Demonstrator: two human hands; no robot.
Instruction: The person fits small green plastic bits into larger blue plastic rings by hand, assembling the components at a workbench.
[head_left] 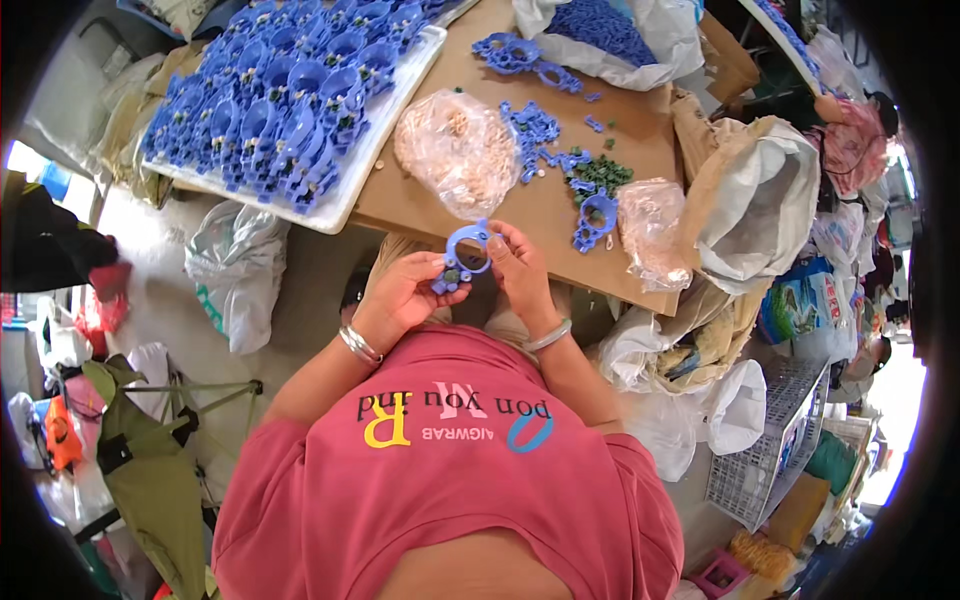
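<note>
Between my hands, in front of the table's near edge, is a blue plastic ring-shaped part (451,246) with small lobes at its lower left and top. A dark green bit shows on its lower lobe. My left hand (400,288) pinches the lower left lobe. At the ring's upper right side, the fingers of my right hand (522,270) close on the part. Past my hands, a clear bag of small pale pieces (458,150) lies on the brown table (400,203). Loose blue parts (532,125) and a small heap of green pieces (600,176) lie to its right.
A white tray (335,210) packed with blue ring parts covers the table's left. A second bag of pale pieces (652,228) lies near the right edge, beside an open sack (755,205). A white bag of small blue pieces (655,62) stands behind. A grey crate (765,440) sits lower right.
</note>
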